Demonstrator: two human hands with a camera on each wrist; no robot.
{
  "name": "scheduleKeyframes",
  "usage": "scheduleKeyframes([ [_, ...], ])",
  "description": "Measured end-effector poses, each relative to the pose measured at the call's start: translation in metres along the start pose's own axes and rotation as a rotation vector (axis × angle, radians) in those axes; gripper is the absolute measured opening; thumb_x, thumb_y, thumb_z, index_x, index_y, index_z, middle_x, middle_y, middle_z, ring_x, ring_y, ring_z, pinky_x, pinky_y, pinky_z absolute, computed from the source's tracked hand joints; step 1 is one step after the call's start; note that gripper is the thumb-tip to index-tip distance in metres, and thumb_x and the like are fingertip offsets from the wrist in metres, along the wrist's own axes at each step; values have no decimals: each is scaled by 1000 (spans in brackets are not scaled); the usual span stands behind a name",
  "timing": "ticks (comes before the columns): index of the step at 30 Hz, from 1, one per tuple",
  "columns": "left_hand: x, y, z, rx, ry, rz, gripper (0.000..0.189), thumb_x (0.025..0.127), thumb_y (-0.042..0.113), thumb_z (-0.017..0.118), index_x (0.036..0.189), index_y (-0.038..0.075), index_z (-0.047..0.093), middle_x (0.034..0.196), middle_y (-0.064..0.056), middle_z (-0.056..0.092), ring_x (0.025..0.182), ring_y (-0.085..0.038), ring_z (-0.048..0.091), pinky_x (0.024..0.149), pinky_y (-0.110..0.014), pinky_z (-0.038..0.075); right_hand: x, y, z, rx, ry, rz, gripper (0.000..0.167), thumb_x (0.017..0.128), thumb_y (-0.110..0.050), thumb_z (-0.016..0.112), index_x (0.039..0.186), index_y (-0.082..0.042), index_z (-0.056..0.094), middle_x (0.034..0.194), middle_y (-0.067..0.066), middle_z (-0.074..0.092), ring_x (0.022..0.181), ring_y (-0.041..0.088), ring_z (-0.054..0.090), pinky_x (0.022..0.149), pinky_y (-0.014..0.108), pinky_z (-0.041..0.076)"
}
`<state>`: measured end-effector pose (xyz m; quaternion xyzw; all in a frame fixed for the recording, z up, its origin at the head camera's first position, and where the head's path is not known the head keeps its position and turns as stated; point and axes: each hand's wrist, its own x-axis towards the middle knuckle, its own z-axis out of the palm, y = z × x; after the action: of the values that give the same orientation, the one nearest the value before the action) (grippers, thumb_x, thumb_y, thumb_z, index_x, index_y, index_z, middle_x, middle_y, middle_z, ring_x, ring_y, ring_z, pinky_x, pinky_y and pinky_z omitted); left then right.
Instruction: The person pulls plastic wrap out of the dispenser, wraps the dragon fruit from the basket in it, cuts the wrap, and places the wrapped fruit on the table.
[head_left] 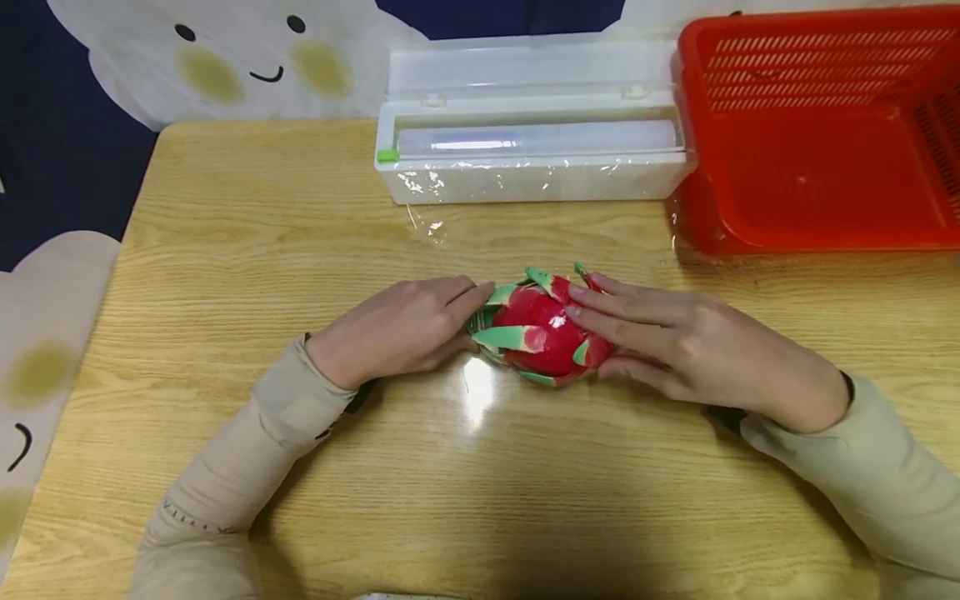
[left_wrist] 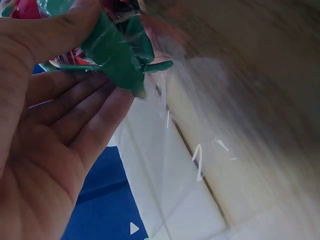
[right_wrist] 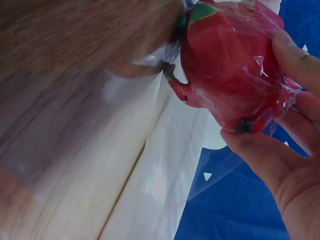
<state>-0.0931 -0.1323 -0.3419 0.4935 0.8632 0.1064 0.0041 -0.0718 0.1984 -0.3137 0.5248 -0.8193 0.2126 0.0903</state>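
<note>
A red dragon fruit (head_left: 551, 325) with green-tipped scales lies between both hands over the table, clear plastic film stretched around it. At its green, leafy end my left hand (head_left: 408, 325) holds it, thumb on one side and fingers on the other; the left wrist view shows the green scales (left_wrist: 117, 55) under glossy film. My right hand (head_left: 675, 333) grips the opposite, red end, with fingers spread over the top. Wrinkled film covers the red skin (right_wrist: 232, 65) in the right wrist view, where thumb and fingers (right_wrist: 265, 155) hold its sides.
Behind the fruit stands a white cling-film box (head_left: 525, 179), its lid raised and a film roll (head_left: 536, 137) inside. A red plastic basket (head_left: 817, 200) sits at the back right. The wooden table (head_left: 247, 225) has its left edge in view, beside a cloth with smiling clouds.
</note>
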Motion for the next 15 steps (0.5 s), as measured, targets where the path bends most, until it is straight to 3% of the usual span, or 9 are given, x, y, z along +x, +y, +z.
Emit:
scheduleKeyframes([
  [3, 0, 0, 0, -2, 2, 2, 52, 98, 23, 71, 138, -8, 58, 108, -12, 70, 96, -25, 72, 90, -39, 62, -1, 2, 1, 0, 1, 1, 59, 102, -55, 53, 138, -11, 67, 140, 11, 68, 127, 34, 68, 91, 45, 59],
  [8, 0, 1, -1, -24, -17, -4, 52, 99, 24, 70, 138, -8, 57, 108, -11, 70, 95, -24, 72, 88, -39, 63, -1, 7, 2, 38, 26, -1, 58, 100, -54, 59, 135, -9, 69, 137, 13, 70, 122, 35, 71, 99, 36, 55],
  [15, 0, 1, -2, -83, -58, -17, 55, 100, 24, 68, 142, -9, 54, 114, -14, 71, 104, -25, 72, 94, -38, 63, -3, 14, 2, 70, 13, 7, 57, 96, -47, 71, 135, -6, 68, 138, 15, 68, 118, 32, 72, 84, 40, 63],
])
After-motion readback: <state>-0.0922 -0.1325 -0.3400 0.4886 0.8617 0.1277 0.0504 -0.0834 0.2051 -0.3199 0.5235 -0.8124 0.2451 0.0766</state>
